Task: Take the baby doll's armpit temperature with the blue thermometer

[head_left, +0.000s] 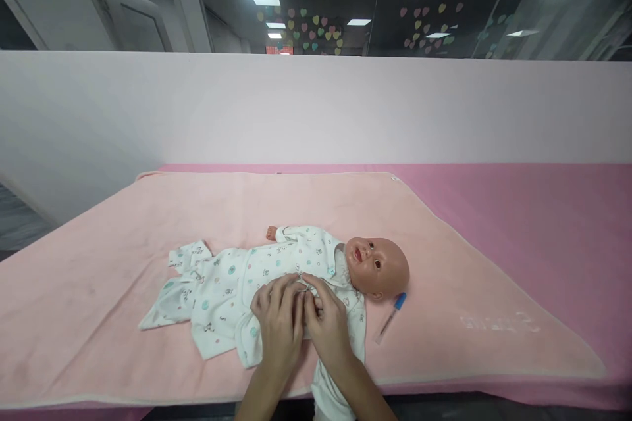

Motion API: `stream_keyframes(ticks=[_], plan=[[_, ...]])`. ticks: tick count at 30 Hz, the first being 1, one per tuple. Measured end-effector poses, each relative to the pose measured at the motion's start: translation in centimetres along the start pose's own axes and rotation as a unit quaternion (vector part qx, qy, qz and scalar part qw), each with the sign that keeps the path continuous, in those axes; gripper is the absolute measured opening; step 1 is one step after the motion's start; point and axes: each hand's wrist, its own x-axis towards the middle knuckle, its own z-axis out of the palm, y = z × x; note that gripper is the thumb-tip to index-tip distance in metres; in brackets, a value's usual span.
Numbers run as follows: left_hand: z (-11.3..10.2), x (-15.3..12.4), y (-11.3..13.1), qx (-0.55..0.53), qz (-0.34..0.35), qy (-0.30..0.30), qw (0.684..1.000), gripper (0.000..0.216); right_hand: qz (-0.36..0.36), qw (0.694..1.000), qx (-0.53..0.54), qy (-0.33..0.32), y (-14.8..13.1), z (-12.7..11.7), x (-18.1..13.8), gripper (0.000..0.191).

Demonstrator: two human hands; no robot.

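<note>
A baby doll point(378, 266) lies on its back with its head to the right, dressed in a white printed baby shirt point(309, 247) and matching printed trousers point(222, 283). At the near side of its chest, my left hand point(280, 316) and my right hand point(328, 322) meet with fingertips almost touching. Both are closed in a pinch on what looks like the shirt's thin white tie string point(307, 287); the fingers partly hide it. One doll hand point(271, 233) sticks out of the far sleeve. White cloth point(328, 391) hangs beneath my right forearm.
Beside the doll's head lies a thin clear tube with a blue cap point(399, 301), possibly a thermometer in its case. A peach towel point(444, 342) covers the pink table surface point(557, 230). A low white wall point(316, 112) with dark glass above it stands behind.
</note>
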Motion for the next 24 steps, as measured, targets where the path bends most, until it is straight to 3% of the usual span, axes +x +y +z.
stream_keyframes(ticks=[11,24], plan=[[0.02,0.04,-0.49,-0.055,-0.005,-0.016,0.998,0.02,-0.013,1.0,-0.013,0.008,0.38,0.06,0.0,0.031],[0.31,-0.38,-0.95,-0.069,-0.009,0.033,0.997,0.013,0.017,1.0,-0.01,0.019,0.27,0.57,-0.01,0.021]])
